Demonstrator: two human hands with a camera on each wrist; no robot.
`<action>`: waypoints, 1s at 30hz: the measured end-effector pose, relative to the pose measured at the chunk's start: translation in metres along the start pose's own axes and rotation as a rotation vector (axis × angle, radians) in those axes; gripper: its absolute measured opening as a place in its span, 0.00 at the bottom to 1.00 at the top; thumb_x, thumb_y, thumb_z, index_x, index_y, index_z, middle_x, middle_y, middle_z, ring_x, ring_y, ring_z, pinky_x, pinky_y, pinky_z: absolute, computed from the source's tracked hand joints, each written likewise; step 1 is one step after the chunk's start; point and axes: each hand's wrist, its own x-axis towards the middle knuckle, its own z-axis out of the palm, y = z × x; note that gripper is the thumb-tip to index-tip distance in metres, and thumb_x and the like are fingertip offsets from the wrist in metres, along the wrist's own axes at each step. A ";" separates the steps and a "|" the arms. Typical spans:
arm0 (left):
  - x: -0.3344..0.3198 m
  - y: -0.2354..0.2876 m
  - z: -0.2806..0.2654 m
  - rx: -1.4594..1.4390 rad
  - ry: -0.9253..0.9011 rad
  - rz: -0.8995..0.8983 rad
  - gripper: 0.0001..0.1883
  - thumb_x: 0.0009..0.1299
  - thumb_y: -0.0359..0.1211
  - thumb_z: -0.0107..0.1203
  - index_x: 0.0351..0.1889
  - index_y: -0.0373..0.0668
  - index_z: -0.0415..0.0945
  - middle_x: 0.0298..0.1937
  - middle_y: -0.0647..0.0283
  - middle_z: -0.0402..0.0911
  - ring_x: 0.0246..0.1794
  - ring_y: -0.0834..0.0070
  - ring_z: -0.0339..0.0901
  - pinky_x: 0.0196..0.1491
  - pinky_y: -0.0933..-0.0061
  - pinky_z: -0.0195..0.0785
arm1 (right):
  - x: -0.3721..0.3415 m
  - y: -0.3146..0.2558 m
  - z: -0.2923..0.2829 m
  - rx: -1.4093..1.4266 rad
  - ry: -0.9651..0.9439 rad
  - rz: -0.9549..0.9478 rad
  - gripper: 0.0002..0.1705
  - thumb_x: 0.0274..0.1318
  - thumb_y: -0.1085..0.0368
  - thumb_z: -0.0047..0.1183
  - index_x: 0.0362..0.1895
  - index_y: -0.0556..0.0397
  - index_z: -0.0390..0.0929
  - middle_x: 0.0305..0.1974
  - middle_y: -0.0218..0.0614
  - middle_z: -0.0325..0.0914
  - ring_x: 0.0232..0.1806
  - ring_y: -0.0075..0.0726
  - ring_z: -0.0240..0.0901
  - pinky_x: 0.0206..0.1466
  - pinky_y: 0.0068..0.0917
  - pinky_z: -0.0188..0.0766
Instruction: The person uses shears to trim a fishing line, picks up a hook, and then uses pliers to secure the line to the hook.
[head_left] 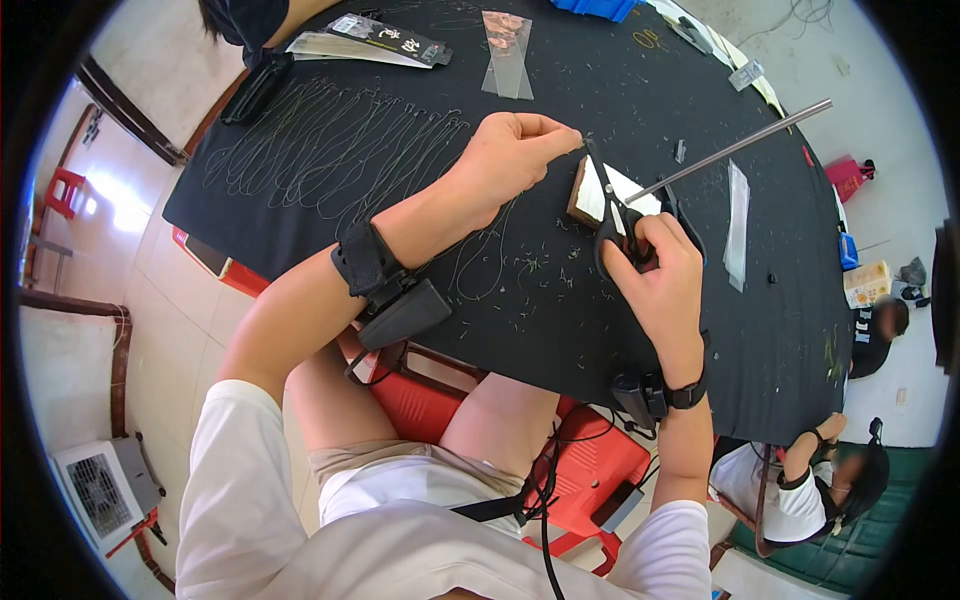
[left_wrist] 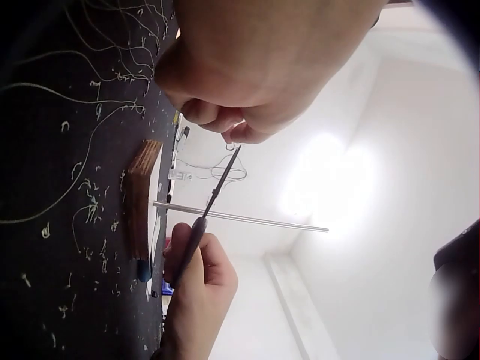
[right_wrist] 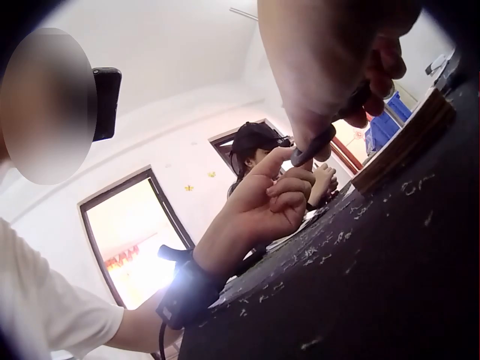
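My left hand [head_left: 505, 160] is raised over the table, thumb and forefinger pinching a tiny pale hook-shaped piece [left_wrist: 230, 146] whose kind is too small to tell. My right hand [head_left: 660, 275] grips the black-handled scissors [head_left: 607, 185], with fingers in the loops. The blades point away from me, tips right at the left fingertips. Just beyond the scissors sits a wooden block [head_left: 583, 205] with a white top, and a thin metal rod [head_left: 740, 145] rises from it. Pale thin line [head_left: 497, 265] lies in loose curves below the left hand.
Many looped lines [head_left: 330, 150] are spread in a row on the black tablecloth [head_left: 560, 345]. Short clippings [head_left: 535, 265] are scattered near the block. Clear plastic sleeves [head_left: 737, 225] lie to the right, and a packet [head_left: 390, 40] lies at the back left. Other people sit around.
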 end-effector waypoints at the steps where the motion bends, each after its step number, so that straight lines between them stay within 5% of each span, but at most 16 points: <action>1: 0.000 0.000 0.000 -0.008 0.000 -0.001 0.11 0.64 0.33 0.53 0.38 0.35 0.74 0.15 0.78 0.62 0.12 0.92 0.50 0.15 0.86 0.38 | 0.000 0.000 0.000 -0.003 -0.001 0.000 0.16 0.37 0.64 0.60 0.20 0.60 0.66 0.20 0.38 0.62 0.19 0.36 0.59 0.23 0.27 0.58; 30: -0.001 -0.002 0.002 0.052 -0.026 0.035 0.13 0.65 0.34 0.53 0.42 0.34 0.73 0.19 0.77 0.65 0.13 0.94 0.52 0.15 0.89 0.40 | 0.001 0.007 0.003 0.052 -0.072 0.015 0.17 0.40 0.64 0.58 0.17 0.61 0.63 0.18 0.40 0.61 0.18 0.38 0.58 0.22 0.30 0.56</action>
